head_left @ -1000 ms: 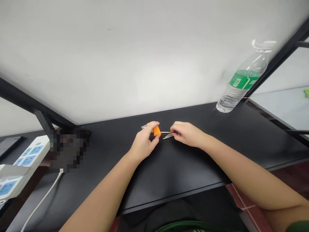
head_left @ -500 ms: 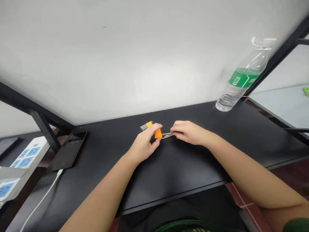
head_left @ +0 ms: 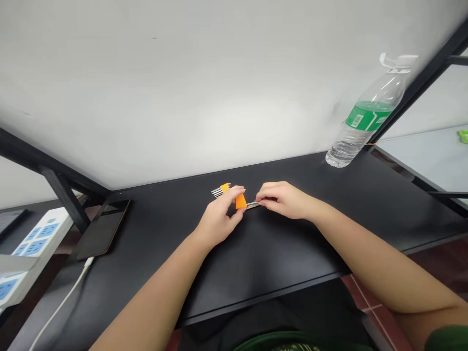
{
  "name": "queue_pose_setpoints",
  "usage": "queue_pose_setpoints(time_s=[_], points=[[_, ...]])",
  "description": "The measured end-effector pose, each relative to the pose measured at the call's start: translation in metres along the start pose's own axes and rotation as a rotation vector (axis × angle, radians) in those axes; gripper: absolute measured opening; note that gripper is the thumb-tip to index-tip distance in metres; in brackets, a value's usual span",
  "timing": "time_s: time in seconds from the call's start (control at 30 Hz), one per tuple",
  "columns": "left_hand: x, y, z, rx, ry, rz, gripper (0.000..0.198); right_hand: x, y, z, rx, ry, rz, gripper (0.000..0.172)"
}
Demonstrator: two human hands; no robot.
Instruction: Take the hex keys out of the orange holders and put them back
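My left hand (head_left: 219, 217) is closed on an orange plastic holder (head_left: 241, 201), thumb at its near edge and fingers over the top. Another orange part (head_left: 225, 187) shows beyond those fingers, with several thin silver rods (head_left: 216, 191) sticking out to the left, like hex keys. Whether both orange parts are one piece is hidden by the hand. My right hand (head_left: 278, 199) pinches the right end of thin metal rods (head_left: 253, 204), which reach to the holder's right edge. Both hands rest low over the black tabletop (head_left: 263, 248).
A large water bottle (head_left: 360, 122) with a green label stands at the back right by the wall. On the left lie a dark phone (head_left: 102, 229) with a white cable (head_left: 66, 302) and a white power strip (head_left: 40, 243). Black frame bars (head_left: 66, 197) flank both sides.
My right hand has shifted slightly left, and the stretch of rods showing between it and the orange holder is a little shorter. The left hand keeps its grip.
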State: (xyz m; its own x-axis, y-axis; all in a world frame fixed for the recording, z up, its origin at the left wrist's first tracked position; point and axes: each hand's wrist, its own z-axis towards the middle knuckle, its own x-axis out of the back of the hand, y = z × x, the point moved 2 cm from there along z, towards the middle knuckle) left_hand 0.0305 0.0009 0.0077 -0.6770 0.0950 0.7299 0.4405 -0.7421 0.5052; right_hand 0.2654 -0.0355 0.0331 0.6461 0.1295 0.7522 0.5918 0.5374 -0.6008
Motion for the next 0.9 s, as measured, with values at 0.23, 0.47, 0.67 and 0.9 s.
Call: queue_pose_setpoints(time_s=[0.23, 0.47, 0.67, 0.9], points=[[-0.005, 0.004, -0.002, -0.028, -0.039, 0.026, 0.044, -0.021, 0.003, 0.005, -0.239, 0.007, 0.442, 0.005], [-0.007, 0.007, -0.003, -0.055, -0.011, 0.063, 0.046, -0.032, 0.000, 0.008, -0.397, -0.022, 0.836, 0.027], [-0.004, 0.006, -0.002, -0.101, -0.018, 0.135, 0.049, -0.033, 0.006, 0.005, -0.448, -0.102, 0.696, 0.021], [-0.006, 0.003, 0.001, 0.031, -0.069, 0.180, 0.058, -0.038, 0.004, 0.005, -0.445, -0.080, 0.585, 0.016]])
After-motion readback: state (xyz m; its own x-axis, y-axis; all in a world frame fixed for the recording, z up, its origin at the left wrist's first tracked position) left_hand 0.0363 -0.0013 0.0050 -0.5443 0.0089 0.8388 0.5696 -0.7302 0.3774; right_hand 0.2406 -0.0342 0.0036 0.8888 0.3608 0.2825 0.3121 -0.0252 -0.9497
